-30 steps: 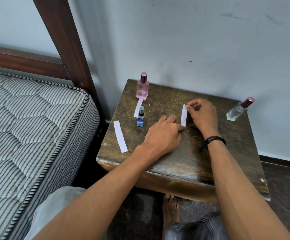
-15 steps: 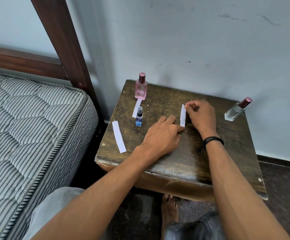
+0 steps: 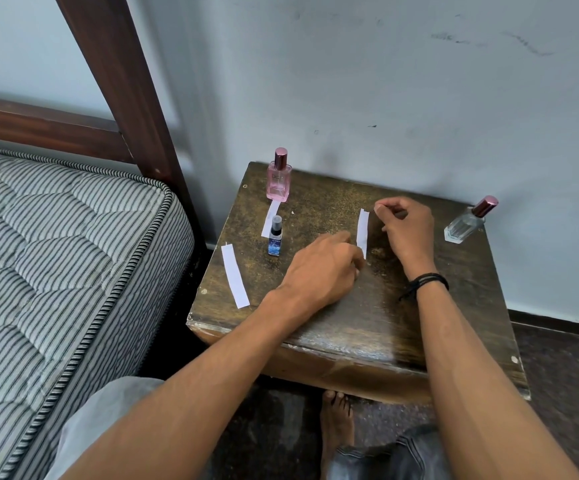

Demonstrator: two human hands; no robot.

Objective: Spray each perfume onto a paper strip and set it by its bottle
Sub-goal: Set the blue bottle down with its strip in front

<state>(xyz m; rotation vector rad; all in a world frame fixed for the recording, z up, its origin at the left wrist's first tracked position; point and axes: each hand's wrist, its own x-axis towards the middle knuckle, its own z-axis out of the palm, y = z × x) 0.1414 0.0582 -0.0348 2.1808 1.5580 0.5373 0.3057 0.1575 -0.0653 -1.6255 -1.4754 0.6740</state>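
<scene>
Three perfume bottles stand on the dark wooden table (image 3: 367, 327): a pink bottle (image 3: 278, 178) at the back left, a small blue bottle (image 3: 275, 237) in front of it, and a clear bottle with a maroon cap (image 3: 464, 225) at the right edge. One paper strip (image 3: 270, 218) lies between the pink and blue bottles. Another strip (image 3: 235, 276) lies near the left edge. My left hand (image 3: 322, 268) pinches the lower end of a middle strip (image 3: 363, 232). My right hand (image 3: 405, 230) has curled fingers just right of that strip's top, a small gap apart.
A striped mattress (image 3: 56, 271) and a dark wooden bed post (image 3: 125, 98) stand close on the left. A pale wall (image 3: 385, 98) runs right behind the table. My bare foot (image 3: 336, 424) rests on the floor under the table's front edge.
My right hand has let go of the middle strip's top and sits slightly to its right. My left fingers have curled onto the strip's lower end.
</scene>
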